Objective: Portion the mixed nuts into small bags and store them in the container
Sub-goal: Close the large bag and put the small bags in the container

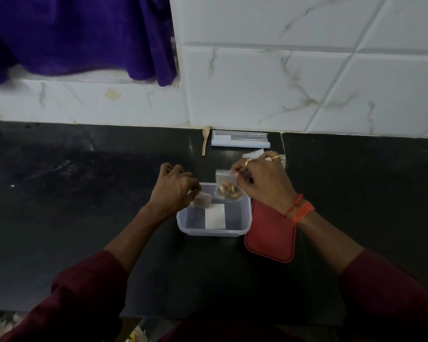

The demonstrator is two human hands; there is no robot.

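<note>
A clear plastic container stands open on the dark counter, with a white label showing through its bottom. My left hand pinches a small bag of nuts over the container's left rim. My right hand pinches the top corner of a second small bag of nuts, which hangs over the container's far side. Both bags are clear and hold brown nuts.
The container's red lid lies flat just right of it. A wooden spoon and a pack of clear bags rest by the tiled wall. More small bags show behind my right hand. A purple cloth hangs at upper left.
</note>
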